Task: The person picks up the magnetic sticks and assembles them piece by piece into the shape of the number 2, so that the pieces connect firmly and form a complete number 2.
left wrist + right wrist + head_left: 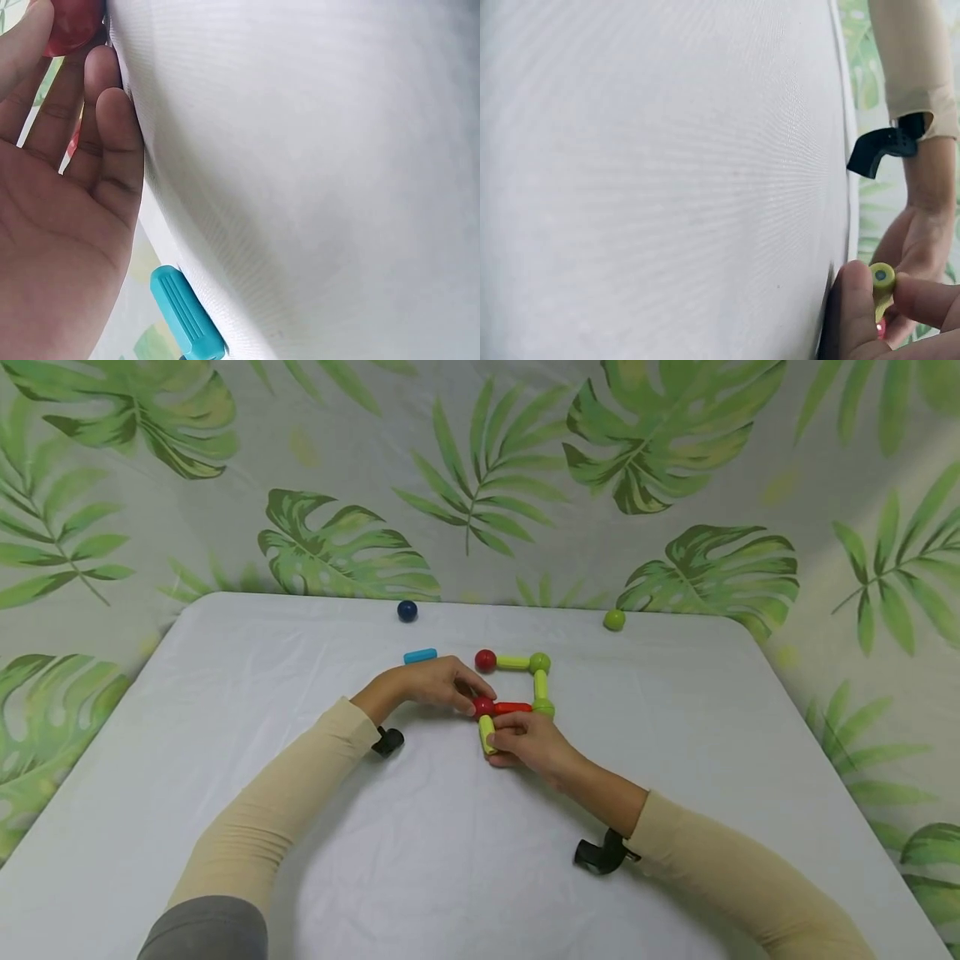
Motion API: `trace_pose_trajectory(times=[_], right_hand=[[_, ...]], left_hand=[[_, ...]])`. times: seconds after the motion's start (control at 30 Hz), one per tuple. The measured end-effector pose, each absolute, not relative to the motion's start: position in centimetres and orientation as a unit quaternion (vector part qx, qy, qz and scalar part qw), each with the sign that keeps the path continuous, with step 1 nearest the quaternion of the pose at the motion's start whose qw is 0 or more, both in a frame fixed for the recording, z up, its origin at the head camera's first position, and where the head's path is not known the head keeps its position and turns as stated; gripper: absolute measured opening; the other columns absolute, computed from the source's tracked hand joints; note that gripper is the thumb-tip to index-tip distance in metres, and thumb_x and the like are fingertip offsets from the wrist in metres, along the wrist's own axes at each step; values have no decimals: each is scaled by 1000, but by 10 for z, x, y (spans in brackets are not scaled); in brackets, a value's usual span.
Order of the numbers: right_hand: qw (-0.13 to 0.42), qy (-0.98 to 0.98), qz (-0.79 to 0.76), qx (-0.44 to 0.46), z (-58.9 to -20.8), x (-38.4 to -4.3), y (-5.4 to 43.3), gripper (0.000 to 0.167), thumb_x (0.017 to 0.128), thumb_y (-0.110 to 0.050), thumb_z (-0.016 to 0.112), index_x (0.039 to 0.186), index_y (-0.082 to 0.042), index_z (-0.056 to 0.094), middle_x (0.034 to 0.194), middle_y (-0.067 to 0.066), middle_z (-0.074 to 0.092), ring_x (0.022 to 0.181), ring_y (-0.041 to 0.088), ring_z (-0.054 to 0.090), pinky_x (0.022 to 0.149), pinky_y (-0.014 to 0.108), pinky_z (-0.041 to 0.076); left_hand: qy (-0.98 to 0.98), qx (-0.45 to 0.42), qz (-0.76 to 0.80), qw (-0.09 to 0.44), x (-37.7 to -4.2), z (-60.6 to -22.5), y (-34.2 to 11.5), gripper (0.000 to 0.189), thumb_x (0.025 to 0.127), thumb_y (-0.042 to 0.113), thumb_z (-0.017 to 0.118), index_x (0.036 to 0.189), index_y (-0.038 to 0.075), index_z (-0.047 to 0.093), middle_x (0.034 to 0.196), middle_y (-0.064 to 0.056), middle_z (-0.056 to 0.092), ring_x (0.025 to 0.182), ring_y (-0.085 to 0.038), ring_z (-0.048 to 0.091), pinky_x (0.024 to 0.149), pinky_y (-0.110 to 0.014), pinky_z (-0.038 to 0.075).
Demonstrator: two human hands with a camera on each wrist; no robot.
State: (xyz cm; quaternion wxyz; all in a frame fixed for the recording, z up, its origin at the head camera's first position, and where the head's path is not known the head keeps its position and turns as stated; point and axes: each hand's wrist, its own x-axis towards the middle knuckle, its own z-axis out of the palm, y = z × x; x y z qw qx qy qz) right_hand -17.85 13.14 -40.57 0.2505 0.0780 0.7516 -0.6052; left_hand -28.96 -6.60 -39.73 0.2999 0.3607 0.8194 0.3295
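My left hand [435, 682] pinches a red ball [75, 28] between thumb and fingers, low on the white table. My right hand [538, 746] holds a short yellow-green rod [487, 737], its upper end at that ball; whether they touch is unclear. A red rod [513, 707] runs from the held ball to a green ball [543, 708] behind the right fingers. From there a yellow-green rod [541, 685] leads up to another green ball [540, 663]. A further yellow-green rod [512, 663] joins it to a second red ball [485, 661]. The right wrist view shows the held rod's round end [882, 276].
Just beyond the left hand lies a blue rod [420, 656]. Near the table's far edge sit a dark blue ball [407, 611] and a loose green ball [614, 620]. A leaf-patterned cloth [480, 477] hangs behind the white table [420, 860].
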Motion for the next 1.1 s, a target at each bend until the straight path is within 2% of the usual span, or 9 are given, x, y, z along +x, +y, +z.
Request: trace_pose_trajectory(times=[0.47,0.8,1.1], right_hand=[[252,748,-610,68,-406,-178,132,42,93,-9,67,131,0,51,109,15,68,82,16,72,77,30,61],[249,732,-630,69,-409,-179,130,42,92,-5,67,129,2,48,101,11,65,79,15,73,77,30,61],[247,729,-635,68,-408,-179,128,42,92,-4,67,129,2,47,100,11,64,79,16,73,76,30,61]], left_hand=[[819,358,332,302,-291,-397,-65,39,91,9,69,129,15,68,127,-6,67,105,-17,62,93,-27,51],[819,355,335,301,-292,-399,-65,39,90,8,70,128,15,69,125,-6,68,102,-16,61,89,-25,51],[820,353,335,301,-293,-400,-65,39,90,8,70,128,15,68,121,-6,69,101,-15,60,88,-24,50]])
